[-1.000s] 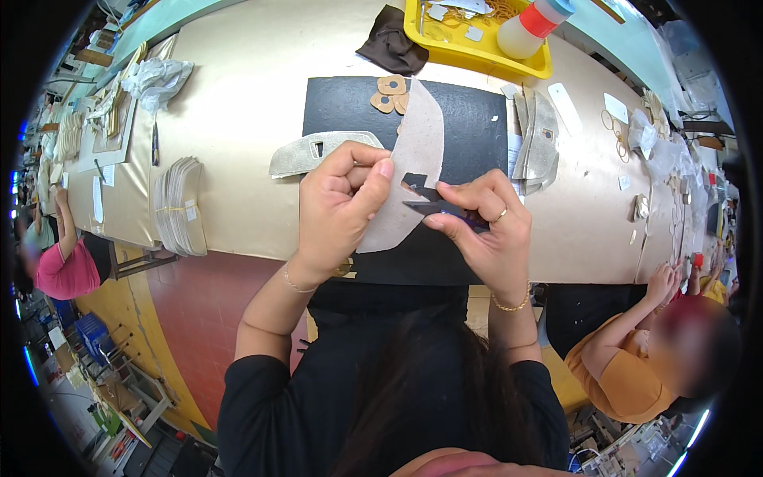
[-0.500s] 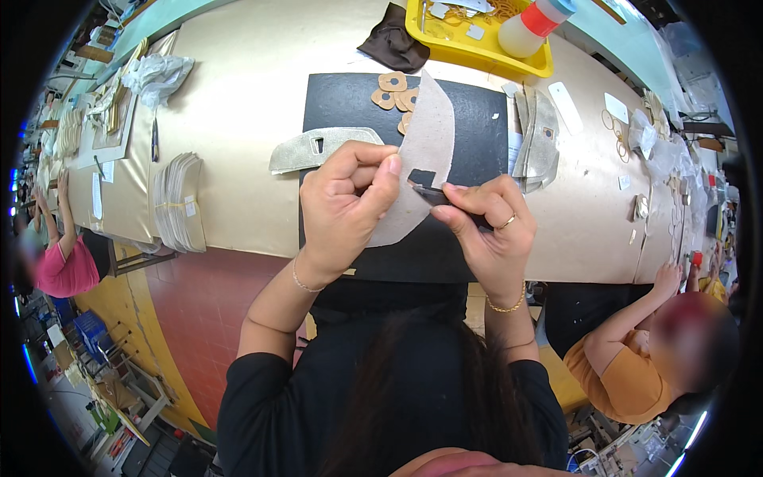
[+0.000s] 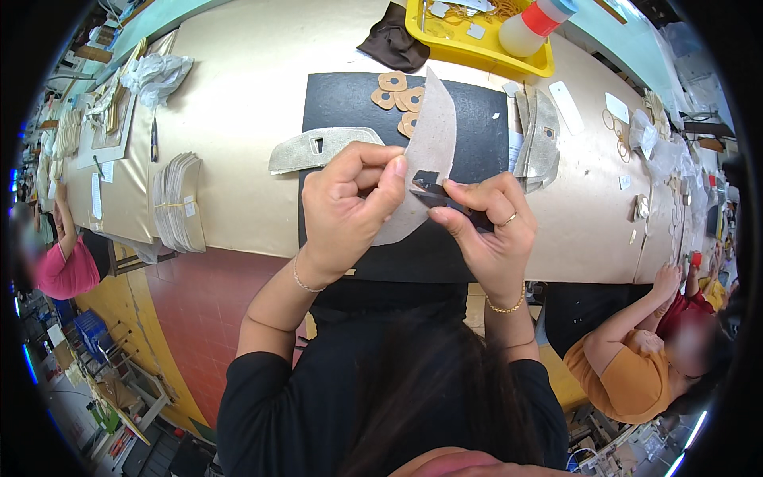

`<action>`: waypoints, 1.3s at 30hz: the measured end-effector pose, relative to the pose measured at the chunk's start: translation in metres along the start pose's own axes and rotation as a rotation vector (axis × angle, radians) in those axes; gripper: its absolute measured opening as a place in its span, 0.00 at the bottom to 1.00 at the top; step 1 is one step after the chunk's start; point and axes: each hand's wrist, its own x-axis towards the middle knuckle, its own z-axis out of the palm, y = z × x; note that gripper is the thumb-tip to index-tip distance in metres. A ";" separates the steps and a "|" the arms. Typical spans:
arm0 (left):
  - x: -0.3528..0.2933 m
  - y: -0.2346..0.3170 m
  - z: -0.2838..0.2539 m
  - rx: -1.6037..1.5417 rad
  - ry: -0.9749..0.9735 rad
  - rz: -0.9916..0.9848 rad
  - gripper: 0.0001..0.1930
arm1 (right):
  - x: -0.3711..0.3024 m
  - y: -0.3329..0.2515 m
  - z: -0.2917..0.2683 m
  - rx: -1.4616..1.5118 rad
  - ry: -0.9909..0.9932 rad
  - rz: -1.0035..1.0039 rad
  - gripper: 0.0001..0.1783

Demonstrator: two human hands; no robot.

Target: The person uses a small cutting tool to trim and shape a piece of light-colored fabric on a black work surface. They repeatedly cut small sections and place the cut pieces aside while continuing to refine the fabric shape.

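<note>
My left hand [image 3: 350, 199] pinches the left edge of a pale grey curved panel [image 3: 435, 119], held up over a black mat [image 3: 338, 99]. A small rectangular hole is cut through the panel near its middle. In my right hand [image 3: 497, 230] are small dark snips [image 3: 429, 196], their two blade tips apart at the lower edge of that hole. Fingers cover most of the handle. Several tan rounded pieces with holes [image 3: 393, 81] lie on the mat behind the panel. A similar grey panel [image 3: 298, 151] with a cut-out rests left of my left hand, partly on the mat.
Banded stacked panels [image 3: 176, 199] stand to the left; more panels [image 3: 540, 139] lie on the right. At the back are a brown cloth [image 3: 393, 40] and a yellow tray [image 3: 477, 60] holding a bottle [image 3: 528, 33]. A co-worker in orange [image 3: 628, 366] sits at the right.
The snips' blades have opened apart at the hole. The panel and my left hand have shifted slightly to the right.
</note>
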 end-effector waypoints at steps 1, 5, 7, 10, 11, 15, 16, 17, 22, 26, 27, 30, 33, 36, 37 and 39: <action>0.000 0.000 0.000 0.000 -0.002 0.009 0.06 | 0.000 0.000 0.000 0.002 0.001 0.000 0.15; 0.001 -0.001 0.000 -0.019 -0.003 0.021 0.06 | 0.000 0.002 0.001 -0.002 0.006 -0.020 0.15; 0.001 -0.002 0.000 0.027 -0.011 0.041 0.06 | 0.000 0.004 0.002 -0.001 0.014 -0.039 0.15; 0.001 -0.002 0.000 0.037 -0.015 0.057 0.06 | 0.000 0.003 0.002 -0.004 0.018 -0.031 0.15; 0.001 -0.002 0.001 0.035 -0.014 0.062 0.06 | 0.000 0.003 0.002 0.001 0.009 -0.023 0.15; 0.001 0.000 0.001 0.030 -0.013 0.047 0.06 | 0.000 0.001 0.001 0.011 -0.011 0.000 0.15; 0.001 0.000 0.001 0.036 -0.012 0.044 0.06 | 0.001 0.000 0.001 0.010 -0.011 0.003 0.15; 0.001 0.000 0.001 0.026 -0.010 0.036 0.06 | 0.001 0.001 0.002 0.009 -0.006 0.000 0.15; 0.002 -0.001 0.002 0.049 -0.021 0.048 0.06 | 0.000 0.002 0.003 0.015 0.011 0.014 0.14; 0.003 -0.004 0.004 0.031 0.003 0.034 0.05 | -0.002 0.006 0.002 0.011 0.039 0.031 0.12; 0.003 -0.004 0.004 0.037 0.012 0.031 0.05 | -0.004 0.007 0.001 0.001 0.052 0.051 0.13; 0.007 -0.007 0.003 0.044 0.029 0.036 0.04 | -0.011 0.010 0.000 0.097 0.116 0.137 0.16; 0.008 -0.009 0.002 0.022 0.025 0.057 0.05 | -0.019 0.011 0.003 0.196 0.053 0.232 0.17; 0.008 -0.010 0.003 0.024 0.040 0.083 0.05 | -0.026 0.007 0.005 0.100 -0.116 0.185 0.15; 0.008 -0.010 0.004 0.045 0.049 0.103 0.05 | -0.028 0.005 0.006 0.090 -0.115 0.185 0.16; 0.008 -0.010 0.004 0.071 0.075 0.141 0.05 | -0.030 0.000 0.010 0.084 -0.086 0.171 0.18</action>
